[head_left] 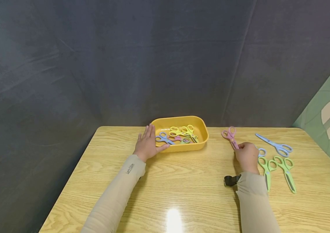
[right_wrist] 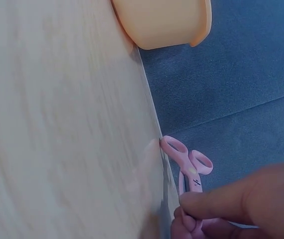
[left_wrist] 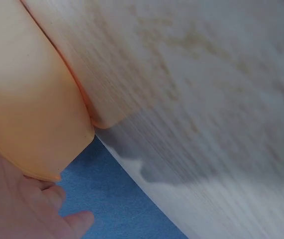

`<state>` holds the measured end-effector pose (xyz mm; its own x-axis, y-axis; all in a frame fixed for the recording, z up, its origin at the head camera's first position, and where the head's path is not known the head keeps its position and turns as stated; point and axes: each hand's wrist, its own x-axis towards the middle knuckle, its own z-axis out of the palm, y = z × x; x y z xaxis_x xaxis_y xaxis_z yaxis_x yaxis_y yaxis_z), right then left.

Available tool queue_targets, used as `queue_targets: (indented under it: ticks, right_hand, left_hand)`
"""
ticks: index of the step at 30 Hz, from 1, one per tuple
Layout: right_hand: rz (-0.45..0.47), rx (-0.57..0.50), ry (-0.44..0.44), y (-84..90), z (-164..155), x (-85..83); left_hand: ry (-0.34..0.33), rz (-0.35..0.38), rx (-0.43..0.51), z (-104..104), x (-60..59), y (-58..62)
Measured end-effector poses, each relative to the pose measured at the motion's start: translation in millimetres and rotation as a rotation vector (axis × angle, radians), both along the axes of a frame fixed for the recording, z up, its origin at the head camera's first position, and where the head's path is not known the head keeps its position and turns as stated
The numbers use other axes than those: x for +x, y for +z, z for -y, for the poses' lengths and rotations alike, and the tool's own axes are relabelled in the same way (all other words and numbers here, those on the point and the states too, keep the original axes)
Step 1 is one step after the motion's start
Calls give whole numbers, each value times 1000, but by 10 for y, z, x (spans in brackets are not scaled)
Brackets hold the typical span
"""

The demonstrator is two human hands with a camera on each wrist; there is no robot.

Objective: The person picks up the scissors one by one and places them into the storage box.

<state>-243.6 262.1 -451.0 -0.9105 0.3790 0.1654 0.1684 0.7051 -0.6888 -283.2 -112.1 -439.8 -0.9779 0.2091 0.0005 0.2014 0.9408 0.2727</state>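
Left hand point(head_left: 147, 144) lies flat with fingers straight against the left end of the yellow tray point(head_left: 202, 131), thumb along the tray's front wall; not gripping anything. The left wrist view shows the same: palm and fingers point(left_wrist: 30, 209) against the tray's orange-yellow outer wall point(left_wrist: 27, 99), the wooden table point(left_wrist: 206, 99) beside it. Right hand point(head_left: 246, 155) pinches the blade end of the pink scissors point(head_left: 230, 136) between thumb and fingertips; handles point away from the person, toward the far table edge. The right wrist view confirms it: fingers point(right_wrist: 221, 204) closed over the blades, pink handle loops point(right_wrist: 189, 162) sticking out beyond them, scissors low over the table or on it, cannot tell which. The pink scissors sit right of the tray, apart from it, near the back of the table point(head_left: 182, 187). Inside the tray: a loose pile of small scissors, one blue pair point(head_left: 163, 138) at the left end, yellow pairs point(head_left: 182, 131) in the middle, some overlapping. Just right of the right hand, on the table: two green scissors point(head_left: 278, 168) side by side, blades toward the person, and a blue handle loop point(head_left: 262, 151) partly hidden by the hand. Farther right, a larger blue pair point(head_left: 275, 145) lies diagonally. A black strap point(head_left: 231, 180) is on the right wrist. Dark grey fabric backdrop point(head_left: 153, 58) behind the table.
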Motion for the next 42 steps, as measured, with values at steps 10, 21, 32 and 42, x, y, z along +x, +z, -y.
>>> queue_targets:
  ticks: [10,21,32,42]
  right_hand:
    - [-41,-21,-11,21,16,2]
    - [-122,-33,-26,107,38,-8]
    - [-272,-11,-21,165,188,-39]
    - [-263,-47,18,218,354,-32]
  left_hand:
    - [4,28,10,12,-27,-30]
    - [6,13,33,6,-2,-11]
    - [2,-1,47,17,6,-31]
    - [-2,-12,49,21,-9,-47]
